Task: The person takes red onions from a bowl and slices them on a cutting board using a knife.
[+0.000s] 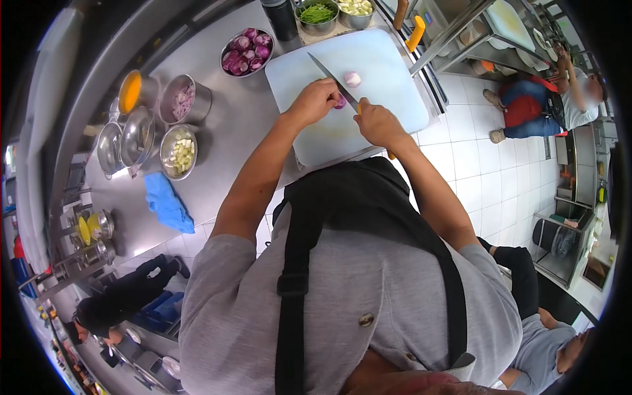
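Observation:
On a white cutting board (388,59), my right hand (380,125) grips the handle of a kitchen knife (334,78), its blade pointing up and left. My left hand (313,100) is closed on a piece of red onion (340,101) beside the blade; the fingers hide part of it. Another onion piece (353,79), pale and purple, lies on the board just right of the blade. A bowl of red onions (247,52) stands past the board's upper left corner.
Left on the steel table (227,131) are a pot of chopped onion (179,99), a bowl of pale chunks (179,153), other metal bowls (137,135) and a blue cloth (168,203). Bowls of green vegetables (316,13) stand behind the board. Other people (546,105) are nearby.

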Motion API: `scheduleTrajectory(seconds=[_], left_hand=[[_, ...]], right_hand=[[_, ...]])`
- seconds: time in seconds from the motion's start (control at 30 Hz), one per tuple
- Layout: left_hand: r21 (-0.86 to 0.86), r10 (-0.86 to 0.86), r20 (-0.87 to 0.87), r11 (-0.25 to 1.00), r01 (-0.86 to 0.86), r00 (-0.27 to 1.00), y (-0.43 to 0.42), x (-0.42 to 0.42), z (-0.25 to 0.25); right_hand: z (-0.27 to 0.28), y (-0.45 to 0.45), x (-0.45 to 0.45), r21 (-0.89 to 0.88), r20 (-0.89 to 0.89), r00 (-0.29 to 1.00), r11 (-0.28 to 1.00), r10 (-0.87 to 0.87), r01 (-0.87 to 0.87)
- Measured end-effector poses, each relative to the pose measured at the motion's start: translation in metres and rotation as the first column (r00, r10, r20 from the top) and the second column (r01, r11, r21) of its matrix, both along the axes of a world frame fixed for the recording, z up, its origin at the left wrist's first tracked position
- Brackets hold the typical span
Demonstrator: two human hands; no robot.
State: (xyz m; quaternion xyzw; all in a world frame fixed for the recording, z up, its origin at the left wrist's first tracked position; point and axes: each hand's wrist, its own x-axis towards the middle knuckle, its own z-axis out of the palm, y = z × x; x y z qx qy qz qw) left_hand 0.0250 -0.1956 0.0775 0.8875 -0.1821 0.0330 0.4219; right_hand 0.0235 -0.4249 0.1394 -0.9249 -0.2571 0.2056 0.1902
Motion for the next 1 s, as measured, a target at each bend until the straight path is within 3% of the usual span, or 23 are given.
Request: scheduleTrajectory(seconds=[0.1,0.23,0.37,0.47,0.53,0.67,0.77,0.87,1.0], left_hand=[[-0.006,-0.005,0.01,1.0,0.005,1.0,-0.001,0.001,-0.001],[-0.022,0.012,-0.014,1.0,-0.012,1.0,0.001,0.0,0.001],[-0.044,0.037,-0.044,0.998,-0.039,0.998,-0.001,-0.003,0.002],[-0.05,0.013,0.031,0.999,-0.011,0.999,0.0,-0.001,-0.003],[-0.053,0.016,0.024,0.998,-0.015,1.0,0.001,-0.002,-0.003],[-0.036,0.027,0.036,0.999,-0.026,0.999,-0.001,-0.005,0.0],[-0.065,0.031,0.033,0.998,-0.028,0.999,0.0,-0.004,-0.006],[-0.046,0.057,0.047,0.997,-0.055,0.997,-0.002,-0.008,-0.002],[-0.051,0.062,0.058,0.997,-0.059,0.996,-0.001,-0.008,-0.007]], right_hand=[[-0.024,0.005,-0.001,-0.013,0.036,0.999,1.0,0.005,-0.004],[-0.003,0.008,0.001,-0.044,-0.029,1.0,0.999,-0.007,0.006],[-0.022,0.006,-0.001,0.009,-0.006,1.0,1.0,-0.016,0.016],[-0.026,0.009,0.001,0.0,0.0,1.0,1.0,-0.011,0.011],[0.009,0.008,-0.003,-0.026,-0.044,0.999,0.999,-0.03,0.029],[-0.03,0.012,-0.004,-0.002,-0.021,0.999,1.0,-0.031,0.031],[0.002,0.008,-0.003,-0.001,-0.029,0.999,1.0,-0.017,0.017],[-0.027,0.014,-0.003,-0.013,-0.041,0.999,1.0,-0.02,0.02],[-0.003,0.012,-0.003,-0.008,-0.048,0.999,1.0,-0.027,0.026]])
